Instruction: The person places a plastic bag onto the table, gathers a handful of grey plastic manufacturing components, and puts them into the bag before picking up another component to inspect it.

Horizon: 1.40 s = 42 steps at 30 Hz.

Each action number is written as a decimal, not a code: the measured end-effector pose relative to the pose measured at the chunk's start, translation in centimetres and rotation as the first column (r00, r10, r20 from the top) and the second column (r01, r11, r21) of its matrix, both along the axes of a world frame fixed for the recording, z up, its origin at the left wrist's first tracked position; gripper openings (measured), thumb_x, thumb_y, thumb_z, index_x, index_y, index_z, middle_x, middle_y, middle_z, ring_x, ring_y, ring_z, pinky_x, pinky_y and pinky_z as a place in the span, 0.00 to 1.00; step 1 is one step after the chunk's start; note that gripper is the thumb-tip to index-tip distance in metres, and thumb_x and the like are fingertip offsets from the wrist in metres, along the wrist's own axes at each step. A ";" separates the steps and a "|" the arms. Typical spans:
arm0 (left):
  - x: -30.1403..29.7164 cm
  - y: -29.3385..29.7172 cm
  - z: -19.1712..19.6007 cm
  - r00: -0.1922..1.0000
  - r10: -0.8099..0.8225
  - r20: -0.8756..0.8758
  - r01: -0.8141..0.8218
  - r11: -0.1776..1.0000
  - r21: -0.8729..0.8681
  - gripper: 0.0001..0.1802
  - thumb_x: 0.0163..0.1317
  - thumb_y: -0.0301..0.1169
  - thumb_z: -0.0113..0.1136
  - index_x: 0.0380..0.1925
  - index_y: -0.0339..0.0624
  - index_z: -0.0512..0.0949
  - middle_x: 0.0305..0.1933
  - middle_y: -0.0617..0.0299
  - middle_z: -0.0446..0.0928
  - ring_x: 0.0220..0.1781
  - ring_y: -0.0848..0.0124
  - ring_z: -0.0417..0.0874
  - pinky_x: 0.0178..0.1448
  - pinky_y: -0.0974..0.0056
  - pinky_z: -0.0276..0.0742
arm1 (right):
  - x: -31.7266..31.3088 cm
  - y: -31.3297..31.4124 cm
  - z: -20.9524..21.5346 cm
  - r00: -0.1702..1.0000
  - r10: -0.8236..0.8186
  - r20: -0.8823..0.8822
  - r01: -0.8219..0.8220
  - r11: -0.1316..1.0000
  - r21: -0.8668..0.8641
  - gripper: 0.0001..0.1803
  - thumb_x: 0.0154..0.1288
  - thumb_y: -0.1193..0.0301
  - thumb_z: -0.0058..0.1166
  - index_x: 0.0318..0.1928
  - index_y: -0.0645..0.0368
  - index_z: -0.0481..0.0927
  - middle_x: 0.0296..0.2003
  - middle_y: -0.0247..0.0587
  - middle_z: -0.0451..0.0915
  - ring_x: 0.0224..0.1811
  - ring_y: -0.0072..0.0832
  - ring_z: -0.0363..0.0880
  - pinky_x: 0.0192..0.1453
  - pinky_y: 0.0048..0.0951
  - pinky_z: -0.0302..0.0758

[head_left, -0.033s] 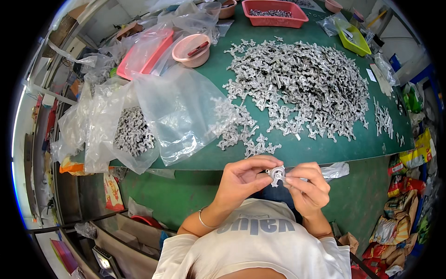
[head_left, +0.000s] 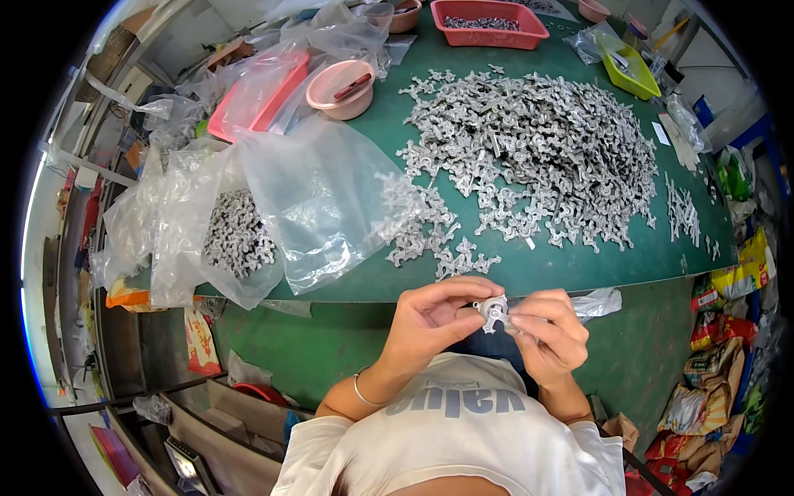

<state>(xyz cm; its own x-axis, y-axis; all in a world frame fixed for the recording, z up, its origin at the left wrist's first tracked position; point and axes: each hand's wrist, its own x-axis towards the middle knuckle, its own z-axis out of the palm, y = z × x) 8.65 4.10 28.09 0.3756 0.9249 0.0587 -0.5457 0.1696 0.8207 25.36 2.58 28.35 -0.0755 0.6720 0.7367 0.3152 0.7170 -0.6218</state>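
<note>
Just off the near edge of the green table (head_left: 579,269), over the person's lap, both hands meet around one small grey metal part (head_left: 494,311). The left hand (head_left: 430,318) has its fingers curled nearly closed, the tips pinching the part from the left; the right hand (head_left: 550,331) pinches it from the right, fingers bent close together, and seems also to trap a bit of clear film, though that is too small to be sure of.

The likeliest slip, as I judge it, is the part dropping: it is held only at the fingertips, clear of the table, so a loosened pinch would send it into the lap or down to the floor on the near side, where bags and clutter would hide it. A crumpled clear wrapper (head_left: 597,303) hangs at the table's near edge just beside the right hand and could be brushed off. Reaching far for more stock, a sleeve or wrist might drag through the near fringe of the big heap of metal parts (head_left: 538,149) and sweep loose ones over the edge, since several lie close to it.

Room is tight to the left: an empty-looking clear plastic bag (head_left: 322,198) and a filled bag of parts (head_left: 236,236) overhang the near-left edge. Between the heap and the near edge on the right runs a bare green strip, the freest place to set anything down. Farther back stand a pink bowl (head_left: 341,87), a red tray (head_left: 490,22) and a yellow-green tray (head_left: 628,66), well apart from the hands.
</note>
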 end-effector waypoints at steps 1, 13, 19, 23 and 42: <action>0.0 -0.1 0.2 1.000 0.009 0.015 -0.009 1.000 -0.003 0.16 0.48 0.12 0.54 0.40 0.30 0.74 0.46 0.46 0.72 0.48 0.64 0.74 0.51 0.63 0.71 | 0.0 -0.1 0.0 1.000 0.004 -0.016 -0.005 1.000 -0.010 0.15 0.37 0.87 0.58 0.32 0.65 0.78 0.28 0.43 0.78 0.27 0.34 0.75 0.29 0.28 0.71; 0.7 -0.3 -0.4 0.997 -0.040 0.073 0.045 0.996 -0.076 0.17 0.56 0.20 0.50 0.47 0.32 0.69 0.48 0.47 0.71 0.51 0.64 0.72 0.57 0.59 0.66 | -0.1 -0.2 -1.0 0.992 -0.099 0.080 0.098 0.995 0.018 0.13 0.39 0.83 0.62 0.30 0.64 0.77 0.28 0.44 0.78 0.29 0.34 0.74 0.32 0.28 0.71; 1.3 0.5 -5.1 0.957 0.182 0.227 -0.010 0.801 -0.598 0.15 0.60 0.24 0.45 0.48 0.33 0.65 0.44 0.51 0.72 0.44 0.65 0.75 0.48 0.65 0.74 | 0.4 1.6 -3.1 0.973 0.024 0.230 0.022 0.981 -0.193 0.13 0.39 0.79 0.62 0.31 0.63 0.80 0.32 0.41 0.78 0.36 0.36 0.74 0.39 0.32 0.72; 0.8 1.0 -8.1 0.957 0.227 0.182 -0.079 0.806 -0.587 0.13 0.58 0.24 0.46 0.44 0.33 0.68 0.36 0.54 0.73 0.33 0.70 0.73 0.40 0.68 0.74 | 3.7 5.3 -8.1 0.910 -0.309 0.276 0.402 0.818 -0.411 0.14 0.47 0.78 0.56 0.39 0.64 0.77 0.37 0.46 0.77 0.40 0.42 0.71 0.46 0.35 0.68; 2.2 1.2 -4.9 0.989 -0.074 0.130 0.131 0.849 -0.512 0.15 0.64 0.32 0.48 0.48 0.36 0.72 0.33 0.63 0.72 0.29 0.78 0.68 0.28 0.76 0.62 | 0.5 2.1 -5.8 0.874 -0.016 -0.486 -0.266 0.821 -0.505 0.10 0.49 0.87 0.51 0.35 0.68 0.77 0.38 0.41 0.72 0.41 0.26 0.71 0.45 0.23 0.68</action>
